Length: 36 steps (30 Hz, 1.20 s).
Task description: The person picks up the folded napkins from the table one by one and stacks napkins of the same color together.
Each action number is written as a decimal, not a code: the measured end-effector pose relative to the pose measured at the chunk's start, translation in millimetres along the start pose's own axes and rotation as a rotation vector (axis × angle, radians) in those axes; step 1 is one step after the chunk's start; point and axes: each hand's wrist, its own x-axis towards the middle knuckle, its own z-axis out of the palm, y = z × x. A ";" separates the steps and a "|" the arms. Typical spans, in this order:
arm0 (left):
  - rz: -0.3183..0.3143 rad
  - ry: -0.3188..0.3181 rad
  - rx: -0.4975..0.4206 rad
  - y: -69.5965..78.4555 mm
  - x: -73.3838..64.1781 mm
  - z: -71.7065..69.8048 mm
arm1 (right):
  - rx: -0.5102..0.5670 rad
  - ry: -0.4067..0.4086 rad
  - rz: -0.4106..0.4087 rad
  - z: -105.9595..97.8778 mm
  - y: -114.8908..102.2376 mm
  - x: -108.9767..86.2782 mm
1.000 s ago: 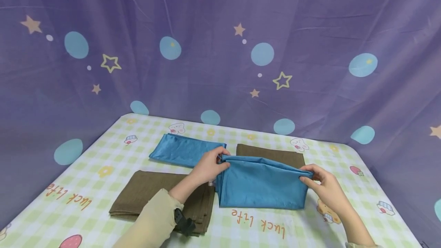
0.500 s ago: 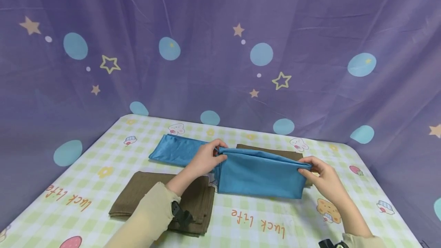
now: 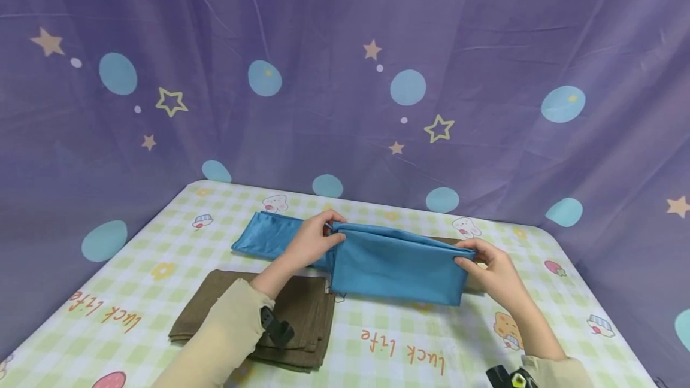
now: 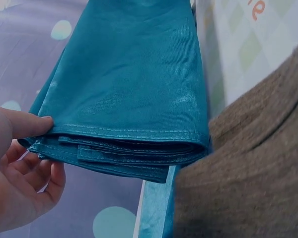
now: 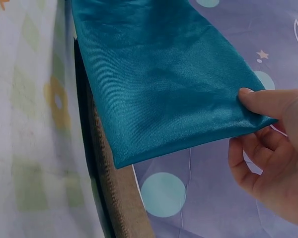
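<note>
- Purple curtain [image 3: 323,11], printed with stars, dots and blue ovals, hangs well beyond the near brown cloth [image 3: 304,313].
- Green-and-white checked cover [image 3: 555,316] lies beneath the near brown cloth and spreads out around it, printed with flowers, rabbits, cupcakes and "luck life" lettering.
- Near brown cloth: folded in several layers, lying flat, partly hidden by the pale left sleeve [image 3: 218,331] that passes over it.
- Flat blue cloth [image 3: 264,235]: folded, just beyond the near brown cloth; the left hand [image 3: 314,241] covers some of it.
- Held blue cloth [image 3: 399,265]: to the right of the near brown cloth and a little beyond it, upright, its broad side facing the head camera. Its left end shows stacked layers with stitched hems; its right end is a smooth fold.
- Left hand: just past the back edge of the near brown cloth, pinching the upper left corner of the held blue cloth between thumb and fingers.
- Right hand [image 3: 495,267]: well to the right of the near brown cloth, pinching the upper right corner of the held blue cloth, thumb on the near face.
- Far brown cloth [image 3: 474,285]: right of the near brown cloth and farther back, mostly hidden behind the held blue cloth.
</note>
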 end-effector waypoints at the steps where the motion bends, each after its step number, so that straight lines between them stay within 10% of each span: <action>1: -0.001 0.003 0.003 -0.9 0.5 -1.5 | 0.006 0.003 -0.004 1.6 -0.5 1.2; 24: -0.047 0.073 0.020 -16.8 13.6 -23.9 | 0.138 0.037 -0.034 10.2 -51.0 27.0; 36: -0.042 0.135 0.017 -16.9 19.5 -39.6 | 0.262 0.056 -0.025 23.9 -27.2 46.6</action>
